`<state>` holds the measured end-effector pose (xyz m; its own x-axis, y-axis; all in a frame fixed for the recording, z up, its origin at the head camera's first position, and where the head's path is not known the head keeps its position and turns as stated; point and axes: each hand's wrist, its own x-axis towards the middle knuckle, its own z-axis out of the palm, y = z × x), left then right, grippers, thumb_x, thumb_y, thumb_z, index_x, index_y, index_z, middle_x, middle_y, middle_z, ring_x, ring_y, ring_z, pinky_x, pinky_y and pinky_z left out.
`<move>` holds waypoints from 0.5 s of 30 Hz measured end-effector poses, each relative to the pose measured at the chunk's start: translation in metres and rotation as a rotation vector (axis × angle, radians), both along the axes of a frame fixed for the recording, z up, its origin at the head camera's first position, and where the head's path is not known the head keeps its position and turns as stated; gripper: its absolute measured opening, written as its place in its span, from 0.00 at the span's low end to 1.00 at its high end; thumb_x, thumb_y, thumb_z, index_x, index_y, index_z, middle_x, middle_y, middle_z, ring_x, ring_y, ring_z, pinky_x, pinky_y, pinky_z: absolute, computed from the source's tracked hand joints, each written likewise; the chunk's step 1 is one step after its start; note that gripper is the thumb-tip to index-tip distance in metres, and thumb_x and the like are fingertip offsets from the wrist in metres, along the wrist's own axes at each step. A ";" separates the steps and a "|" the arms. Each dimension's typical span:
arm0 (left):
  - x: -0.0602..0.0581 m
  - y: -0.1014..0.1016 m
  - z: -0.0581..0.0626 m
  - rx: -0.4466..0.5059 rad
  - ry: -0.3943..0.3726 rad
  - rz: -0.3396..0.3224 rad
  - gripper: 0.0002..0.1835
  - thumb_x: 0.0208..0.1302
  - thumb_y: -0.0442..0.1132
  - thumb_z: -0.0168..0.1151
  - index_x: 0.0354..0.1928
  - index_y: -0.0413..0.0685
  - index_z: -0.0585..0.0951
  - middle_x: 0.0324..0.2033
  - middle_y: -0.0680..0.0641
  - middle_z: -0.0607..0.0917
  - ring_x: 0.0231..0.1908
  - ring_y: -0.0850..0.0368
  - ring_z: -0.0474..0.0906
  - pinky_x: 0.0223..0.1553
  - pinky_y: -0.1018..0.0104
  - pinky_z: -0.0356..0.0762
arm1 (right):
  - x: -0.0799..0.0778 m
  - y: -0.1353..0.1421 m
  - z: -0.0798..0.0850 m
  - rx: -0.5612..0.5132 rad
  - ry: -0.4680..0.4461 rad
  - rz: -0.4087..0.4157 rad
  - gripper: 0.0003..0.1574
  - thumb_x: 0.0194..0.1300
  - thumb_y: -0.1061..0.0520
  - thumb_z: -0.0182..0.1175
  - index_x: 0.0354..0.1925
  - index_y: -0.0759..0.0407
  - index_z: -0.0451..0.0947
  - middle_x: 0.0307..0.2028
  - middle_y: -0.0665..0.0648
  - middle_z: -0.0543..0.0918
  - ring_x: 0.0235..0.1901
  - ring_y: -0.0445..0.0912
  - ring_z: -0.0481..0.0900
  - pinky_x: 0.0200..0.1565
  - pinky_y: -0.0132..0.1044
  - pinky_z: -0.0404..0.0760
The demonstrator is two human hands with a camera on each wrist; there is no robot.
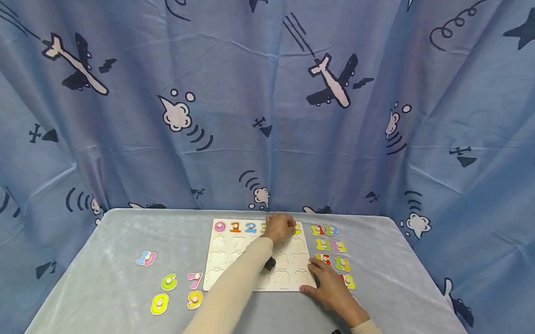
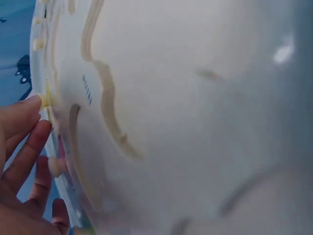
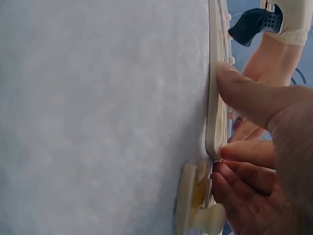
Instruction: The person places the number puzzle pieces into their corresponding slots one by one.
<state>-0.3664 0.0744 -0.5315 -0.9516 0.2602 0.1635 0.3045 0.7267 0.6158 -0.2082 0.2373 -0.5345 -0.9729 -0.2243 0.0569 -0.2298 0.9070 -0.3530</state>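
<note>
A pale wooden number puzzle board (image 1: pixel 215 272) lies on the table. My left hand (image 1: pixel 280 227) reaches over its far row, and its thumb and fingertip pinch the small knob of a yellow number piece (image 2: pixel 45 101). That piece shows only in part beside the fingers. A pink 0 (image 1: pixel 220 226), an orange 1 (image 1: pixel 235 227) and a blue 2 (image 1: pixel 251 227) sit in the same row; the left hand partly covers a green 3. My right hand (image 1: pixel 331 289) holds the near right corner of the board, thumb along the near edge and fingers at the right side.
Left of the board lie a blue-and-pink 10 (image 1: pixel 146 258), a green 6 (image 1: pixel 169 282), a pink 7 (image 1: pixel 195 280), a yellow 8 (image 1: pixel 159 304) and an orange-yellow 9 (image 1: pixel 195 299). Several two-digit pieces (image 1: pixel 323 244) lie along its right side. A blue curtain (image 1: pixel 252 111) hangs behind the table.
</note>
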 end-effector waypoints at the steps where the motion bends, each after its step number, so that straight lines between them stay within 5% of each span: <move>1: 0.001 -0.001 0.002 0.007 -0.011 -0.012 0.05 0.59 0.41 0.70 0.37 0.53 0.88 0.31 0.55 0.87 0.43 0.54 0.77 0.49 0.58 0.62 | 0.001 0.001 0.001 0.002 0.001 0.000 0.46 0.50 0.41 0.74 0.60 0.67 0.76 0.65 0.60 0.74 0.65 0.58 0.71 0.62 0.53 0.72; 7: 0.009 -0.014 0.010 0.066 -0.015 -0.070 0.10 0.62 0.42 0.67 0.45 0.50 0.87 0.43 0.53 0.89 0.48 0.55 0.82 0.53 0.61 0.69 | 0.004 0.003 0.004 -0.010 0.009 -0.002 0.46 0.49 0.42 0.75 0.59 0.68 0.77 0.64 0.61 0.75 0.64 0.59 0.72 0.61 0.54 0.72; 15: 0.027 -0.054 0.021 0.106 -0.009 -0.066 0.11 0.66 0.42 0.64 0.47 0.47 0.85 0.46 0.50 0.87 0.50 0.53 0.82 0.51 0.59 0.78 | 0.002 0.003 0.002 -0.009 0.008 0.012 0.46 0.50 0.42 0.75 0.60 0.68 0.76 0.65 0.61 0.74 0.65 0.60 0.71 0.63 0.54 0.71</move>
<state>-0.3392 0.0206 -0.5107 -0.9346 0.3038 0.1852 0.3436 0.6357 0.6913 -0.2059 0.2401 -0.5330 -0.9696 -0.2355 0.0668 -0.2435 0.9010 -0.3590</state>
